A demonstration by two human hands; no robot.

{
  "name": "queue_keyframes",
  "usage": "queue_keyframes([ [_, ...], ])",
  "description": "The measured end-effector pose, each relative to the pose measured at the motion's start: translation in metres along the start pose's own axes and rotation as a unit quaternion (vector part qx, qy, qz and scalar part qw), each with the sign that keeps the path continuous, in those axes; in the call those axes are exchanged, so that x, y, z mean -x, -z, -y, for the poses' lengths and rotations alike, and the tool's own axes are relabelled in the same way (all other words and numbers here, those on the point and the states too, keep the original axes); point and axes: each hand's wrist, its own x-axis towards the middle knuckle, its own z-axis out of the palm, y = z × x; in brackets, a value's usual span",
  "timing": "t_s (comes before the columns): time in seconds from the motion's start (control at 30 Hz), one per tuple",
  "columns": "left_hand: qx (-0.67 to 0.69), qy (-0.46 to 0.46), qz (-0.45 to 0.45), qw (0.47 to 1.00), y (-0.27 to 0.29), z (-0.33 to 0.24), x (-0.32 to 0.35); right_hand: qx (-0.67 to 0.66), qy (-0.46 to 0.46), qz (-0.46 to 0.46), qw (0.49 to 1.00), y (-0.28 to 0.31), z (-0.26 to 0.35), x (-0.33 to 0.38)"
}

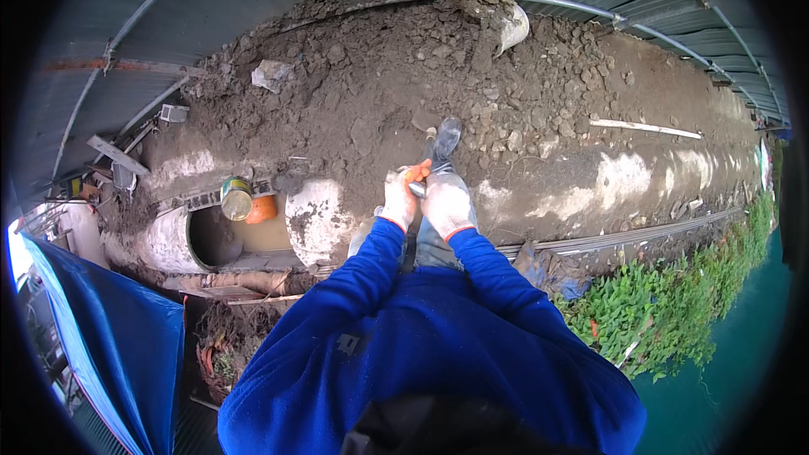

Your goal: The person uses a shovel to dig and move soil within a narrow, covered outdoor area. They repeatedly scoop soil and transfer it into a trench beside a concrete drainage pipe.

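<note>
Person stands on dirt strip [379, 109] btwn corrugated fence [211, 0] and a planted edge w/ greenery [674, 303]. Both hands gloved, white w/ orange trim, brought together at waist height over one raised boot [444, 141].

L hand [399, 199]: curled shut round a handle [416, 189], which is mostly hidden. Orange bit visible at top is prob. glove palm, can't tell for sure.

R hand [447, 204]: fist closed just beside L, touching it, on same handle. Two-hand stacked grip looks like one for pushing down; boot set forward on soil, likely to bear on the tool head. Head itself not visible, hidden behind boot and hands.

Soil lumpy, loose clods heaped toward fence, so ground here is freshly turned.

To the left: concrete pipe section [316, 219] w/ open pit, muddy water inside; a can [236, 198] sits at the rim. White bucket [512, 27] lies tipped, half buried in the heap at far side. Pale slat [645, 128] lies flat on dirt, well right of boot. Blue tarp [118, 337] at lower left.
</note>
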Motion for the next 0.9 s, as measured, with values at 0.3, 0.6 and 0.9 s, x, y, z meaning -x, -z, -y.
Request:
queue_keyframes([
  [0.3, -0.049, -0.073, -0.227, 0.97, -0.011, 0.01, -0.001, -0.007, -0.039, 0.157, 0.987, 0.01, 0.0, -0.017],
  [0.6, -0.777, -0.197, -0.272, 0.532, -0.063, -0.047, -0.114, -0.093, 0.337, 0.11, 0.93, 0.031, 0.019, -0.143],
  [0.9, -0.39, -0.085, -0.346, 0.849, -0.082, -0.017, -0.052, -0.268, 0.132, 0.152, 0.942, 0.001, -0.041, -0.086],
])
